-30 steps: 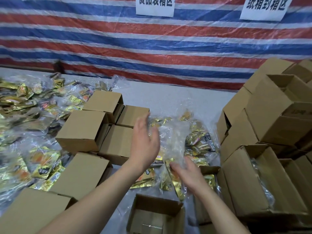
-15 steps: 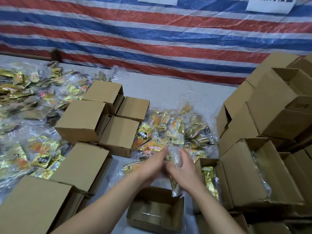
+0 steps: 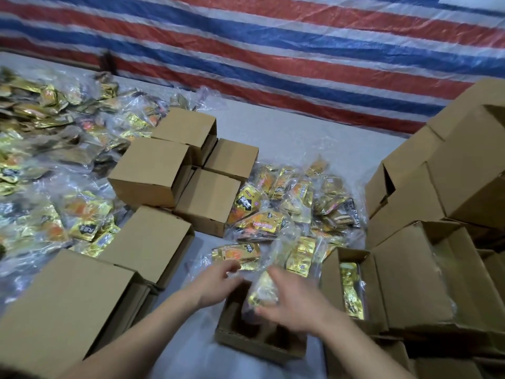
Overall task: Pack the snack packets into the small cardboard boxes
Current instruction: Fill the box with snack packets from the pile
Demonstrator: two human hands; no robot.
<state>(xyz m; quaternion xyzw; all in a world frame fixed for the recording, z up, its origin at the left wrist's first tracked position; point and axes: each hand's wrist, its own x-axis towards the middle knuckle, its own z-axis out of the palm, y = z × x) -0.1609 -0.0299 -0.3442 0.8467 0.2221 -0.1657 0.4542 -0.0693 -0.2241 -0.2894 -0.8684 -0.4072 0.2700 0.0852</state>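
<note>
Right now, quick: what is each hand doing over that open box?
Left hand: fingers curled at the clear wrap of the snack bag; a firm hold cannot be told.
Right hand: holds the snack bag over the open box.

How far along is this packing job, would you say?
Partly done, I'd judge. To the right, an open box already holds gold packets, and closed boxes are stacked behind it. Right now both hands, left hand and right hand, lower a clear bag of packets into the open box in front. Plenty remains: heaps of bagged snacks lie on the table.
</note>
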